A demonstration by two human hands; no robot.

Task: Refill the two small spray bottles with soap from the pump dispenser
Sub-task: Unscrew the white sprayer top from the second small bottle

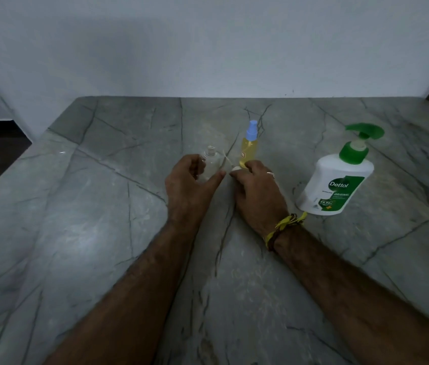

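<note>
Soap dispenser (334,180) stands on our table (76,233). Left of it, our left hand (189,185) curls round the uncapped clear bottle (212,164). Our right hand (257,191) pinches its white spray cap (235,169) before the yellow bottle (249,148).

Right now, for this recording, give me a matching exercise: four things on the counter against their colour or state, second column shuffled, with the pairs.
Things:
1. clear bottle
2. capped spray bottle
3. pump dispenser
4. right hand

States:
A. white body, green pump
B. open neck, spray head off
C. yellow liquid, blue cap
D. holds a white spray head with tube

Pairs: 1-B, 2-C, 3-A, 4-D
</note>
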